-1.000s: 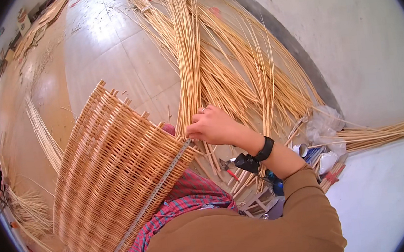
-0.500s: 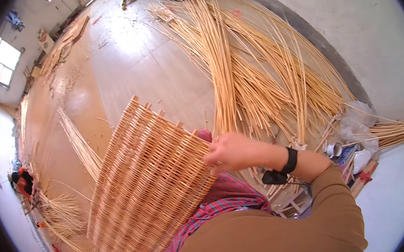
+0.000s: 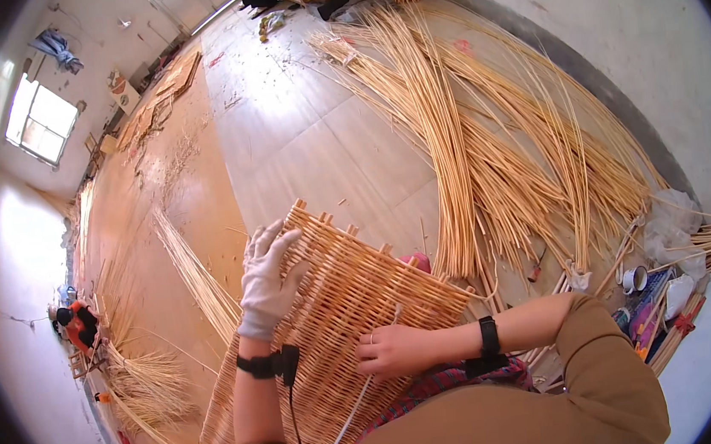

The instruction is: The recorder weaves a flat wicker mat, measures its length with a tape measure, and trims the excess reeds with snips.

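Note:
A woven wicker panel [image 3: 336,284] leans in front of my body, its short stake ends sticking out along the upper edge. My left hand [image 3: 266,273], in a white glove, rests at the panel's upper left edge with its fingers spread and slightly bent. My bare right hand [image 3: 391,352] lies against the panel's face, right of the middle, fingers curled. A thin pale strip [image 3: 347,424] runs through that hand, its tip showing above and its length hanging down toward my lap. The fingertips of the right hand are partly hidden.
Long bundles of wicker rods [image 3: 452,153] cover the floor ahead and right. More rods [image 3: 193,263] lie to the left, near a person in orange [image 3: 81,325]. At right are a tape roll [image 3: 634,280] and plastic bags [image 3: 671,230]. A wall [image 3: 646,40] bounds the right side.
My left hand has come up from the lower left to the panel's upper left edge. My right hand has left the upper right corner for the panel's face. The view has shifted.

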`<state>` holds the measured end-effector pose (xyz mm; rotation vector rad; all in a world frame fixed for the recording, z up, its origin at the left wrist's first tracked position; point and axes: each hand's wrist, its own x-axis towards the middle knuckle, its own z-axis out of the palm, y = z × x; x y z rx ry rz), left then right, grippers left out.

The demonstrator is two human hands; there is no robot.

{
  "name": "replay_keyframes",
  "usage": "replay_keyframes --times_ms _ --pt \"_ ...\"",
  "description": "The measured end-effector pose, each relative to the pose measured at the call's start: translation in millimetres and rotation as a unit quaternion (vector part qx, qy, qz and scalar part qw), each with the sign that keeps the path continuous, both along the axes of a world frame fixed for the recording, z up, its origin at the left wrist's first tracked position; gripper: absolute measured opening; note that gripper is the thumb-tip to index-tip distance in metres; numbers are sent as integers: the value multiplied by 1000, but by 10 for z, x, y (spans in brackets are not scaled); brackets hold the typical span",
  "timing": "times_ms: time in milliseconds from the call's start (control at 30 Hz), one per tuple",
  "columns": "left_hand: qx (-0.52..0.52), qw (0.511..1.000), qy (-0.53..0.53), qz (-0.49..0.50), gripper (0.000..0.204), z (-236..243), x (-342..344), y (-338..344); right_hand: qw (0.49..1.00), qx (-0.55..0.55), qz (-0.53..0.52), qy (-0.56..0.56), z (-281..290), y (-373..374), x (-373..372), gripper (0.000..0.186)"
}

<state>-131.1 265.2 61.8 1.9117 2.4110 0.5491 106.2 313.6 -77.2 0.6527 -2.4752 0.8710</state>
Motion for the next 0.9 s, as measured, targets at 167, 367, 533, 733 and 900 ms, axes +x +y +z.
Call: replay_keyframes --times_ms 167,367,533,733,900 --pt "-7 999 -29 -10 61 -270 -220 328 999 28 -22 17 80 94 -204 43" --pt "-103 995 -18 -2 64 -207 -215 542 911 -40 -409 -34 575 882 -590 70" --pt "-72 997 -11 10 51 -335 -201 550 897 89 -420 -104 428 1067 -877 98" --pt "-36 998 -15 39 32 -400 -187 562 902 102 -392 -149 383 1054 -933 105" --pt "-19 999 -7 44 25 -497 -229 604 902 124 -361 -202 455 1091 -973 104"
